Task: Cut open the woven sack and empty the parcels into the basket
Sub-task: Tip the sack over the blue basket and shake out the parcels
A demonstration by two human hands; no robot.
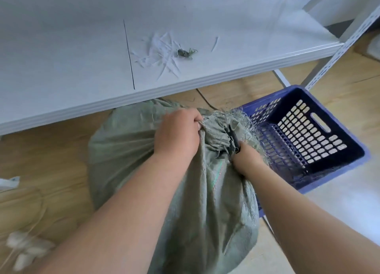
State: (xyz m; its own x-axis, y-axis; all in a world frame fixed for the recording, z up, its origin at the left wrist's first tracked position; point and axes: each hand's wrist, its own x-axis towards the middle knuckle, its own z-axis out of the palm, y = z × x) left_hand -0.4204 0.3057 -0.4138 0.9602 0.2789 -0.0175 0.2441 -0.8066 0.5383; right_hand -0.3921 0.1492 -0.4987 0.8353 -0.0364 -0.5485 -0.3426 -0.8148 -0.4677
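Note:
A full grey-green woven sack (127, 142) stands on the wooden floor in front of me, its frayed neck bunched together and bound by a black tie (233, 138). My left hand (176, 133) grips the gathered cloth just left of the neck. My right hand (245, 157) is closed at the neck's near side, right at the black tie; what it holds is hidden by the fingers and cloth. An empty blue perforated plastic basket (353, 160) sits on the floor to the right, touching the sack. No parcels show.
A white shelf board (61, 57) juts out above the sack, carrying white woven strips (162, 53) and a small knot of green fibre (185, 53). A slotted white upright (341, 47) stands behind the basket. Loose white scraps (22, 251) lie on the floor at lower left.

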